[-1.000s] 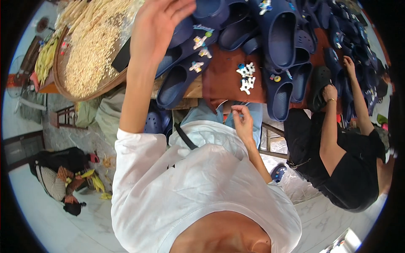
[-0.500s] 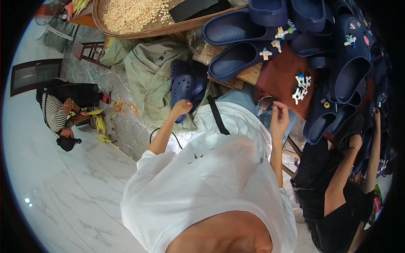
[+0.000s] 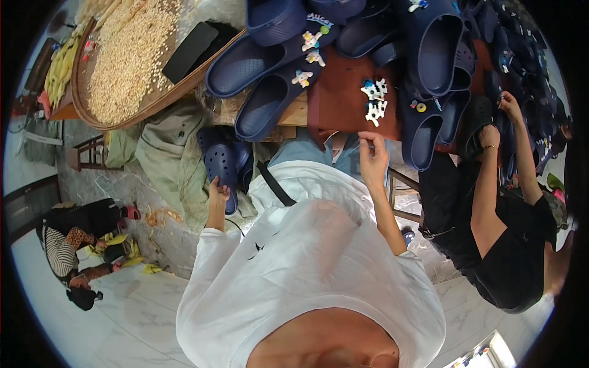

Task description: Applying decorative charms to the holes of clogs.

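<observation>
L hand [image 3: 218, 191] grasps navy clog [image 3: 222, 167] at 9 o'clock. R hand [image 3: 372, 158], fingers pinched, grip unclear, below white shoe charms [image 3: 374, 101] at 1 o'clock.

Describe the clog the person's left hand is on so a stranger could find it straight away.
Start at the big round woven tray of pale grain, upper left, then drop to the crumpled green cloth below the table edge. The dark blue clog lies beside it, under the left hand. Unlike the clogs piled on the table, it sits low, apart, without charms.
</observation>
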Demonstrator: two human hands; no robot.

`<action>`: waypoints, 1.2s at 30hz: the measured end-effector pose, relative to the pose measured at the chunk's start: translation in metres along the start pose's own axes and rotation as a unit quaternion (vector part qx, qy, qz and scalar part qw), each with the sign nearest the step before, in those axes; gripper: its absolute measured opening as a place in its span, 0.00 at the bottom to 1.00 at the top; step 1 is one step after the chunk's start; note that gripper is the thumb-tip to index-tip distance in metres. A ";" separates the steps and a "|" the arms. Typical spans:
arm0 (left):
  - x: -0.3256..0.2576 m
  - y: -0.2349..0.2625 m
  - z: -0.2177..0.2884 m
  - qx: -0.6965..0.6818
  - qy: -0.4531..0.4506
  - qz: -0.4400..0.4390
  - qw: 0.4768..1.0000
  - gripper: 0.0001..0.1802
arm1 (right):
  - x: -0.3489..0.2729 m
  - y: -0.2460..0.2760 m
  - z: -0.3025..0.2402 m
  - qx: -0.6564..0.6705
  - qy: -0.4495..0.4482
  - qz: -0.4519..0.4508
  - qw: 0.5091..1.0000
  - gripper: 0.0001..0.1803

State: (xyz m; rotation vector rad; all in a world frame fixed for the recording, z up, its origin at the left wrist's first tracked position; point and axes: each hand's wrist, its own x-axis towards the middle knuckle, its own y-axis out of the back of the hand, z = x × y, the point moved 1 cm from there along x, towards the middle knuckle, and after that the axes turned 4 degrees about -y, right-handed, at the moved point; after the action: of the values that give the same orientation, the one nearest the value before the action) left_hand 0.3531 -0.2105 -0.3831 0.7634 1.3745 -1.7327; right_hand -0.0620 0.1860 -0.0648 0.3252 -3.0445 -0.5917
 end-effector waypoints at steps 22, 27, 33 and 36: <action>-0.246 -0.411 -0.046 0.199 -0.110 -0.245 0.942 0.29 | 0.063 0.025 0.003 -0.269 0.096 0.034 0.958 0.16; -0.213 -0.457 -0.104 0.216 -0.033 -0.233 0.948 0.23 | 0.064 0.027 0.004 -0.267 0.150 0.068 0.949 0.11; -0.178 -0.478 -0.141 0.067 -0.030 -0.217 0.973 0.15 | 0.065 0.034 -0.010 -0.082 0.101 0.147 0.981 0.09; -0.170 -0.486 -0.148 0.080 -0.050 -0.222 0.971 0.15 | 0.062 0.033 -0.012 0.041 0.048 0.113 0.992 0.10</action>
State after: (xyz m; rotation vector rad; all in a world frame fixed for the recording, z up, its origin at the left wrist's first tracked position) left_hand 0.0223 0.0218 -0.0316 0.4643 1.4229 -2.2183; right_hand -0.1286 0.1986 -0.0422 0.0075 -2.9609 -0.4246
